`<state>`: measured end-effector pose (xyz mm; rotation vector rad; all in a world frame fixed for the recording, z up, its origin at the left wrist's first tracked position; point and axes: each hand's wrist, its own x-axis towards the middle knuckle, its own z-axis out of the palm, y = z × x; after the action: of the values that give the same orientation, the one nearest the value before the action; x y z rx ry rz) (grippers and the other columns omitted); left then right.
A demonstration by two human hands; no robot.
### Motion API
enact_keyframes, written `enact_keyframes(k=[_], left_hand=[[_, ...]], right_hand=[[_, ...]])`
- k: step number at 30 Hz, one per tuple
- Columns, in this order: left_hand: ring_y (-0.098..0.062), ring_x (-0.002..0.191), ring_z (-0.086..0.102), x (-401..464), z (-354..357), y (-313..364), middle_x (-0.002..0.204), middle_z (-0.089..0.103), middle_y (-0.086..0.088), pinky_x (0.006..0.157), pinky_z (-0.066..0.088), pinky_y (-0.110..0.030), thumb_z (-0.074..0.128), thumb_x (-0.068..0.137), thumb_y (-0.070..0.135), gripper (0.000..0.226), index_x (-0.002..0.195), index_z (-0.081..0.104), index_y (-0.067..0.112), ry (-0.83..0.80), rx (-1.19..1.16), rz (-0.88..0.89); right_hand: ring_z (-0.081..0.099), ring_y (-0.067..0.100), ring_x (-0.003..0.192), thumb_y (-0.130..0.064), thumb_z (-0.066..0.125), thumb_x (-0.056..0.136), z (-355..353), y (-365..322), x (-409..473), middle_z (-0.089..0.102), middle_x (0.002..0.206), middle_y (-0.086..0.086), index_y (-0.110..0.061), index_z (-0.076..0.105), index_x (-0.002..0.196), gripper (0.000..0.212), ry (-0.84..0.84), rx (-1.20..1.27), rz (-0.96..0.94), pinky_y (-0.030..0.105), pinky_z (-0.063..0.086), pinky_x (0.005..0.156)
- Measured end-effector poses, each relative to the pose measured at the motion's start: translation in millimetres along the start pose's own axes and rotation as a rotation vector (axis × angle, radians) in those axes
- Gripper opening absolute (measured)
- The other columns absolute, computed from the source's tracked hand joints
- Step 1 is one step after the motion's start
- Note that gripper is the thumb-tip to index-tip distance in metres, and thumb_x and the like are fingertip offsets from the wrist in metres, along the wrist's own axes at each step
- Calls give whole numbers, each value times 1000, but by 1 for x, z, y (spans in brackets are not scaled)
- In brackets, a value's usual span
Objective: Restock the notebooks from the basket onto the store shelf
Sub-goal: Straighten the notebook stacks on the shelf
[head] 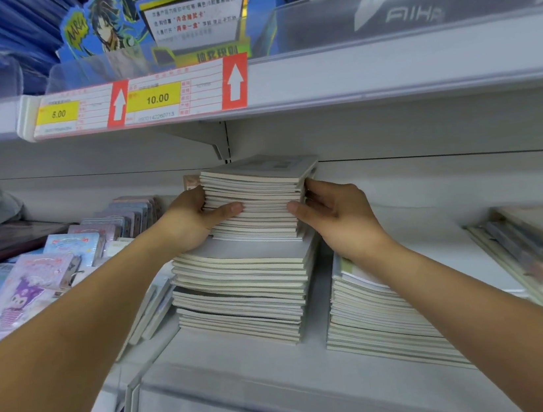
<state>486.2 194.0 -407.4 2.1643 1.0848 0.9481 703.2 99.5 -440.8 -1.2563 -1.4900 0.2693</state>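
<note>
Left hand (192,221) and right hand (336,212), fingers curled round its sides, seat a batch of notebooks (259,200) on the shelf stack (244,299); basket unseen, remainder unknown.

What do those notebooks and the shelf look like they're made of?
Notebooks: paper, going by the thin cream page edges, with matte grey covers, probably card. Shelf: smooth pale grey, likely painted metal, though that is a guess; its front strip looks like clear plastic.
</note>
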Motion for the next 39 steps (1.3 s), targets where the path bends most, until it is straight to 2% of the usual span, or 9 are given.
enact_keyframes(k=[6,11,15,19,26,31,34,37,39], left_hand=[[-8,101,51,-2,-3,-1,112,55,10,78,34,-5,60,93,33,46,134,53,14,13,11,19],[-9,100,48,-2,-4,0,113,51,10,63,32,6,56,95,33,45,135,51,11,0,78,42],[-9,100,53,-1,-3,-2,115,56,13,80,37,-6,59,91,43,46,129,51,17,-25,35,9],[5,90,58,4,3,-2,101,63,19,75,42,-9,59,91,42,32,118,54,26,94,-139,28],[1,90,58,7,0,-1,103,63,15,79,40,-12,55,93,45,31,117,57,25,46,-72,22],[-9,106,60,5,-2,-3,119,64,10,92,38,-21,55,93,46,43,130,55,23,18,-149,0],[-11,110,61,4,1,-3,117,66,12,92,41,-20,58,88,50,46,127,56,25,32,-221,-11],[-15,118,57,6,8,0,125,61,7,98,43,-24,57,78,61,66,134,50,28,107,-299,16],[-14,117,52,8,15,0,129,53,4,91,42,-13,52,88,56,64,146,36,32,184,-343,23]], right_hand=[[66,1,94,-16,62,96,-1,-1,0,65,127,-12,-22,55,138,43,-159,54,46,7,49,76],[67,5,103,-54,58,89,2,0,2,69,119,-12,-27,60,133,51,-65,-106,51,34,53,99],[64,13,113,-84,48,73,4,-2,0,69,123,-6,-26,61,134,85,71,-182,27,37,51,101],[57,13,125,-66,63,80,1,-1,0,62,136,-8,-26,59,137,70,103,-129,20,36,47,107],[53,6,129,-49,56,94,2,2,0,58,140,-12,-28,44,148,59,-10,-112,3,33,41,112],[65,5,105,-36,52,101,1,-3,-2,67,125,-8,-24,50,144,45,-52,-142,-3,7,44,92],[57,10,123,-47,62,93,1,-5,-2,63,132,-11,-22,59,137,51,70,-101,-16,28,45,107],[55,2,118,-45,74,84,-1,-9,-3,57,136,-14,-25,52,141,65,157,-28,-9,21,46,101],[55,-9,112,-44,69,88,-1,-12,-3,46,145,-19,-28,40,150,70,87,-34,-7,13,44,99]])
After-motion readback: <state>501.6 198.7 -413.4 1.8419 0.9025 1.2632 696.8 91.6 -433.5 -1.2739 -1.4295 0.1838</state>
